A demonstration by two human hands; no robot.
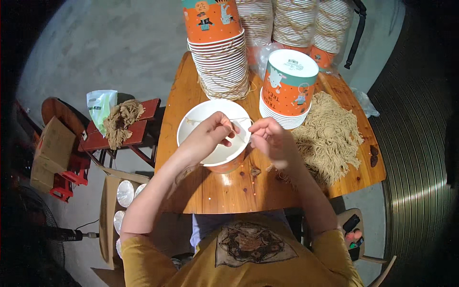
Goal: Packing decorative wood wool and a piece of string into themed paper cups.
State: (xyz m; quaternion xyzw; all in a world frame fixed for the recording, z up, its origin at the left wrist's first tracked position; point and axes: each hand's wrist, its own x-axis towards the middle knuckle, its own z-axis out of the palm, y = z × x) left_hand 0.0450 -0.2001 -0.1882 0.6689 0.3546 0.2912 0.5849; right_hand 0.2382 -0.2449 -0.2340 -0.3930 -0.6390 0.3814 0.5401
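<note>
An upright paper bucket [224, 168], white inside and orange outside, stands in front of me near the middle of the wooden table. Over its mouth, my left hand [208, 137] is closed in a pinch on a thin tan cord [192, 120], which runs to the bucket's rim on the left. My right hand [271, 138] is at the right side of the rim, its thumb and fingertips pinched together on the cord close to the left fingertips. The exact cord ends are too small to make out. A heap of loose tan cords [330, 136] lies right of my right hand.
Upside-down orange and green buckets [290, 88] are stacked behind the right hand. A tall stack with corded rims [220, 67] stands at the table's back, with wrapped stacks [294, 21] beyond. At left, a red bench [143, 124] bears more cord [123, 122]; below is an open carton [109, 215].
</note>
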